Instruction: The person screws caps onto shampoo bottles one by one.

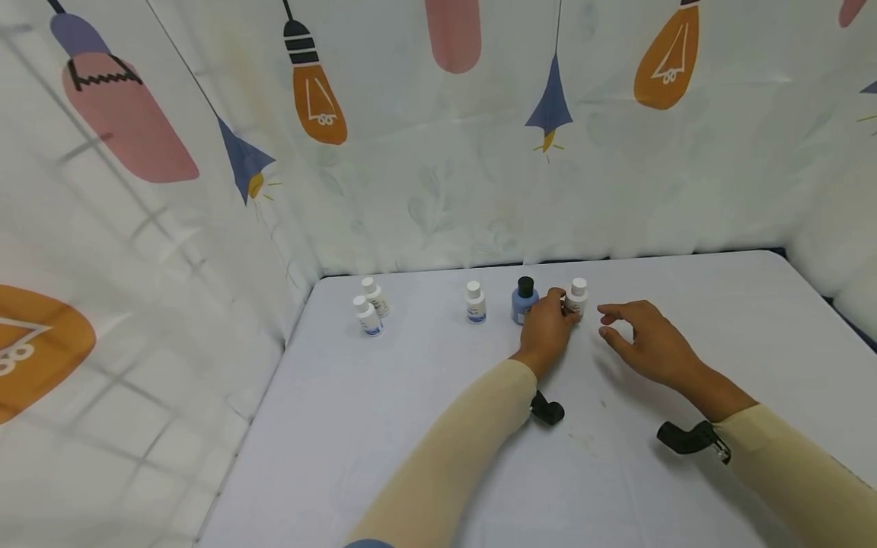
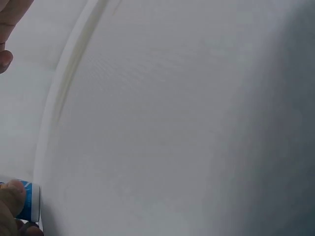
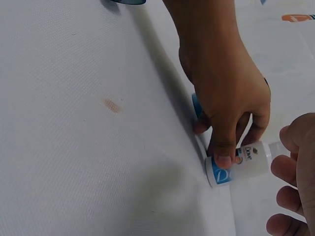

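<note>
My left hand (image 1: 546, 332) grips a small white Dove bottle (image 1: 578, 291) with a white cap, standing on the table. In the right wrist view its thumb lies over the blue band low on the bottle (image 3: 252, 164). Just left of that hand is a blue bottle (image 1: 521, 304) with a black cap, partly covered by the fingers. To the right of the white bottle, my right hand (image 1: 651, 344) hovers over the table with its fingers loosely bent and nothing in them. The left wrist view catches only the base of the gripped bottle (image 2: 32, 202) at its lower left.
Another white bottle (image 1: 476, 304) stands left of the blue one. Two more white bottles, a front one (image 1: 370, 318) and a rear one (image 1: 377, 297), stand close together at the table's far left. A patterned white curtain (image 1: 438, 175) rises behind the white table (image 1: 384, 426).
</note>
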Demonstrator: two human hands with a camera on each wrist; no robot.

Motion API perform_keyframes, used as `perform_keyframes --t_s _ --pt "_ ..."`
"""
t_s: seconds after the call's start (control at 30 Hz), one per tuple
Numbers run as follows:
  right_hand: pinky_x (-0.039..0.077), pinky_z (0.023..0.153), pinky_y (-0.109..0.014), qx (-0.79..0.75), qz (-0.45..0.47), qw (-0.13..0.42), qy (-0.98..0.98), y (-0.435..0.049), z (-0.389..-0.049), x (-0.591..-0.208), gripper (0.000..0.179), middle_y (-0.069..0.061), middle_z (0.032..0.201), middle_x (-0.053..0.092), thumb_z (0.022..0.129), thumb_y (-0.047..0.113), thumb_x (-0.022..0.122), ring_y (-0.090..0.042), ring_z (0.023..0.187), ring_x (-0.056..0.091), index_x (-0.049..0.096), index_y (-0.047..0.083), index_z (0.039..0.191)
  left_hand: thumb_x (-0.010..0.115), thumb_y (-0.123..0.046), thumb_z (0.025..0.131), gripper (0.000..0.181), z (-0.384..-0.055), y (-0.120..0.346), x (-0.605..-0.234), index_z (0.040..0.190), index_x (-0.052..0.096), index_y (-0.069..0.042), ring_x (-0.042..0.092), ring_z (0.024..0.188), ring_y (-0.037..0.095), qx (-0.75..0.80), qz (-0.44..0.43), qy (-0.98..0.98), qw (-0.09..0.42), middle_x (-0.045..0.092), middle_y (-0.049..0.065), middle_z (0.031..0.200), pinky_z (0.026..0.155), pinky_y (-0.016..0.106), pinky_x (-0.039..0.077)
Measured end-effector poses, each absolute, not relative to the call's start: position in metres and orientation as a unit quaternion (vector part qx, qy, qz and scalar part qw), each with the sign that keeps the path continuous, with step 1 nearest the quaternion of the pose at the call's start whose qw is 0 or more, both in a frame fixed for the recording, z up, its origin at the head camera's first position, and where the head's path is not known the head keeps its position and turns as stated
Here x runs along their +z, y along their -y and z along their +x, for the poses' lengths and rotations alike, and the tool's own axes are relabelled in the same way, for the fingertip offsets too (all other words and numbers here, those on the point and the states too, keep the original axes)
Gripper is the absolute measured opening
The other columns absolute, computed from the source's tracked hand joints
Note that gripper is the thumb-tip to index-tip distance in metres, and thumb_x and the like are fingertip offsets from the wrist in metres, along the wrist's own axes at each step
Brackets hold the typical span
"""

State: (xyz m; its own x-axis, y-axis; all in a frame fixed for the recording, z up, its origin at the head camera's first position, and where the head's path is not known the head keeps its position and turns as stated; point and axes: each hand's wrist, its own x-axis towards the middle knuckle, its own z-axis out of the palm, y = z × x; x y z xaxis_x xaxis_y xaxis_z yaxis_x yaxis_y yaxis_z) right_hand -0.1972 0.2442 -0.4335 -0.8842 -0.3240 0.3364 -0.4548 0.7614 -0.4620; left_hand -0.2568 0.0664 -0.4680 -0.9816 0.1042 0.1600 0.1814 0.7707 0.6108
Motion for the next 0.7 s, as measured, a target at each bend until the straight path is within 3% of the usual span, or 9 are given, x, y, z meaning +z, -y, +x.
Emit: perform_keyframes --t_s 0.17,0.3,0.7 --pt "0.045 0.070 -0.040 0.275 0.211 0.111 0.931 -0.244 -0.198 -0.437 0.038 -0.011 0.115 0.070 0.099 0.016 0.070 -0.030 0.101 0.055 0.064 0.002 0.134 0.081 -0.030 0.091 0.060 -0.251 -0.063 -0.464 0.140 0.054 -0.007 0.066 0.114 0.015 -0.312 -0.073 0.946 0.040 0.068 0.004 0.128 0.095 0.030 0.052" --pt "0.046 0.072 -0.041 0.270 0.207 0.104 0.935 -0.246 -0.197 -0.439 0.040 -0.011 0.115 0.069 0.099 0.017 0.071 -0.031 0.106 0.056 0.064 0.002 0.135 0.079 -0.037 0.092 0.066 -0.242 -0.056 -0.460 0.143 0.051 -0.004 0.065 0.116 0.016 -0.289 -0.106 0.951 0.018 0.067 0.007 0.130 0.096 0.027 0.051" --pt "0.054 0.077 -0.055 0.246 0.176 0.091 0.949 -0.262 -0.189 -0.435 0.051 -0.017 0.126 0.064 0.100 0.023 0.070 -0.038 0.103 0.060 0.055 0.002 0.144 0.059 -0.048 0.103 0.050 -0.208 0.011 -0.437 0.140 0.061 -0.014 0.064 0.115 0.014 -0.273 -0.204 0.940 -0.026 0.066 -0.001 0.132 0.093 0.033 0.053"
